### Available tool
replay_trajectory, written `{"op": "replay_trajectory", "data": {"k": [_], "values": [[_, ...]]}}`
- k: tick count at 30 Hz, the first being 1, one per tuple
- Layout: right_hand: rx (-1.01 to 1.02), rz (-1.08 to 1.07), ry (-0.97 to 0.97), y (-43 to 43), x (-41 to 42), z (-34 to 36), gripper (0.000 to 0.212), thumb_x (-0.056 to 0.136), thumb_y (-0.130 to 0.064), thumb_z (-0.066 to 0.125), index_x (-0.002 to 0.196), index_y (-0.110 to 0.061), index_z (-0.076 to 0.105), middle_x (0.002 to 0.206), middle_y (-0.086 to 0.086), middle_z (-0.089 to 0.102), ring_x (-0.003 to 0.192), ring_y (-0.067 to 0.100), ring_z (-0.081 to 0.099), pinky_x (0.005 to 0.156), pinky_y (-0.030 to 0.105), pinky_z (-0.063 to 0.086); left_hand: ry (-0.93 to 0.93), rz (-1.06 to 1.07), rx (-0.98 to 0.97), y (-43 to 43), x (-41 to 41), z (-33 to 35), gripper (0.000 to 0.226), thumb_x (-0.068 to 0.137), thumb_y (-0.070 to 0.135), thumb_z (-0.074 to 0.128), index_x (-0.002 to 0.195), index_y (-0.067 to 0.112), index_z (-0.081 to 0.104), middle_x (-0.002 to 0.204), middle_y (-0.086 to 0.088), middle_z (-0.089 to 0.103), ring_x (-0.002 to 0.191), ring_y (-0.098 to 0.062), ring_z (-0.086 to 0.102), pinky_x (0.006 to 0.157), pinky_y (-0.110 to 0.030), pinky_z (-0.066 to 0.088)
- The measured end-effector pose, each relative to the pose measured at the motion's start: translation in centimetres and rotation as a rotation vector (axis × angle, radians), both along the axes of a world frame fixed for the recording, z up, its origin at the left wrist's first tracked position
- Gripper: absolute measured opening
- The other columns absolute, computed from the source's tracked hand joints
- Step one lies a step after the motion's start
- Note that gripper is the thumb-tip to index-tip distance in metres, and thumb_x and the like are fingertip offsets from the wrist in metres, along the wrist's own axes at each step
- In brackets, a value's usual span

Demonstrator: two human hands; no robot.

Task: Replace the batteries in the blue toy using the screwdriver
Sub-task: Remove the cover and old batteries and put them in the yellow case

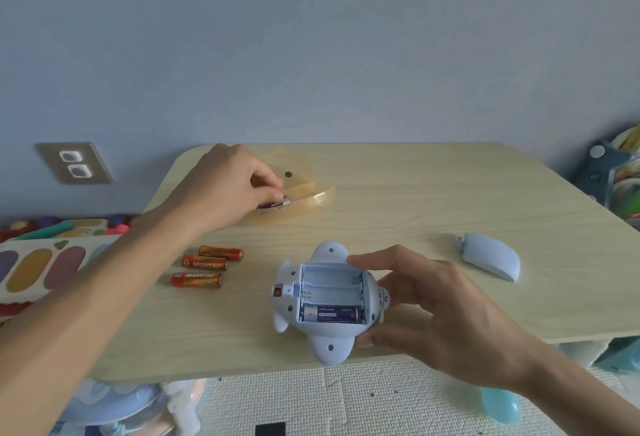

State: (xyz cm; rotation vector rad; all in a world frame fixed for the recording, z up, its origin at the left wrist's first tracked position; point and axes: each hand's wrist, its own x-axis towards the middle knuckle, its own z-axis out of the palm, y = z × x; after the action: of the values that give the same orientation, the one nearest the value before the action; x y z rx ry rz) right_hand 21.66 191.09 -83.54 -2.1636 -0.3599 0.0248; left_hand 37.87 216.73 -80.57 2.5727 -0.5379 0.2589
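Note:
The blue toy lies belly-up near the table's front edge, its battery bay uncovered. One purple battery sits in the nearest slot; the two slots behind it hold nothing. My right hand cups the toy's right side. My left hand reaches to the translucent yellow dish at the back and pinches a dark battery there. Three orange batteries lie left of the toy. The toy's blue bay cover rests at the right. No screwdriver is visible.
The pale wooden table stands against a blue wall with a socket plate at the left. A colourful toy board lies at the left, toy shelves at the right, and a foam mat below.

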Motion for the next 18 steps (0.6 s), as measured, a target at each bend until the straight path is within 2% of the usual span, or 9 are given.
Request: {"op": "replay_trajectory", "data": {"k": [2,5,7,9,11,15,18], "values": [[-0.003,0.003,-0.014,0.0,0.0,-0.1,0.067,0.08,-0.024,0.094,0.13,-0.049,0.059,0.097,-0.002,0.082,0.096,0.017,0.08,0.093,0.04,0.06,-0.073,-0.084,-0.077,0.5,-2.1,0.7,0.006,0.088,0.03,0.085,0.094,0.031,0.087,0.089,0.015,0.082,0.066,0.013,0.064,0.065,-0.016,0.05],[-0.014,0.009,-0.045,0.0,0.0,-0.2,0.066,0.079,-0.028,0.094,0.131,-0.047,0.058,0.097,-0.003,0.082,0.096,0.016,0.08,0.093,0.041,0.06,-0.017,-0.351,-0.186,1.3,-7.1,1.2,0.008,0.087,0.042,0.081,0.093,0.038,0.084,0.093,0.018,0.08,0.092,0.0,0.071,0.076,-0.016,0.048],[-0.006,0.01,-0.055,0.1,-0.1,-0.4,0.065,0.079,-0.029,0.094,0.131,-0.045,0.059,0.097,-0.004,0.082,0.096,0.015,0.08,0.093,0.04,0.06,-0.009,-0.511,-0.14,1.5,-10.2,1.0,0.015,0.088,0.049,0.08,0.099,0.039,0.083,0.106,0.019,0.075,0.107,-0.01,0.069,0.089,-0.017,0.047],[0.009,0.011,-0.051,0.2,-0.1,-0.4,0.064,0.079,-0.027,0.095,0.132,-0.041,0.06,0.098,-0.003,0.083,0.096,0.017,0.08,0.092,0.042,0.061,-0.014,-0.619,-0.049,1.1,-12.0,0.4,0.029,0.083,0.059,0.08,0.105,0.039,0.079,0.116,0.022,0.065,0.116,-0.004,0.06,0.096,-0.013,0.041],[0.019,0.017,-0.047,0.2,-0.1,-0.3,0.062,0.08,-0.025,0.095,0.131,-0.035,0.063,0.097,-0.002,0.083,0.095,0.018,0.081,0.09,0.043,0.061,-0.044,-0.668,0.069,0.0,-12.6,-0.3,0.039,0.08,0.069,0.077,0.108,0.042,0.073,0.122,0.021,0.053,0.118,0.0,0.052,0.095,-0.011,0.038],[0.031,0.009,-0.029,0.3,-0.2,-0.1,0.056,0.08,-0.022,0.094,0.127,-0.031,0.064,0.097,-0.003,0.084,0.094,0.017,0.081,0.089,0.043,0.062,-0.152,-0.664,0.201,-1.8,-12.1,-1.1,0.04,0.077,0.075,0.072,0.1,0.043,0.064,0.118,0.018,0.043,0.113,-0.007,0.045,0.096,-0.023,0.036],[0.015,0.014,-0.024,0.3,-0.1,-0.2,0.058,0.08,-0.022,0.094,0.129,-0.029,0.064,0.095,-0.006,0.084,0.094,0.012,0.081,0.089,0.041,0.061,-0.154,-0.656,0.233,-2.0,-11.7,-0.9,0.04,0.078,0.076,0.07,0.097,0.043,0.06,0.116,0.019,0.039,0.112,-0.007,0.041,0.094,-0.019,0.036]]}}
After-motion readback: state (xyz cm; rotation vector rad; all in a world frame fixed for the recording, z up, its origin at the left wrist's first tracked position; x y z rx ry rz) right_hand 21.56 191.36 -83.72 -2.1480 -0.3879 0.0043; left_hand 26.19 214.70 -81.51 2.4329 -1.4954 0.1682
